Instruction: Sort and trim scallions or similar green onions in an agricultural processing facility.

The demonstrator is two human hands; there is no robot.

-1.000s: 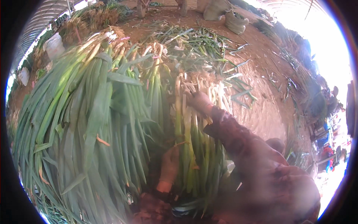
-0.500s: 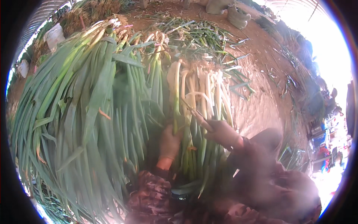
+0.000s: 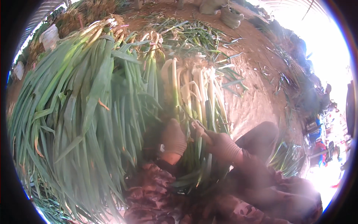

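On the dirt floor [image 3: 257,100], right of the green-onion heap [image 3: 82,112], lies the green-onion bundle [image 3: 203,89], one stalk [image 3: 174,82] pointing toward the floor's far edge just beyond the nearer left hand [image 3: 173,138], whose hidden fingers I cannot read, while the right hand [image 3: 223,145] has fingers curled around a slim tool [image 3: 200,129], tip blurred.

We see a bunch of long green onions [image 3: 202,89], pale, rooted ends away from us, green leaves toward us. Along its left edge lies one straight stalk [image 3: 175,84], whitish above, greener below. A slim knife-like tool [image 3: 201,130] slants over the bunch.
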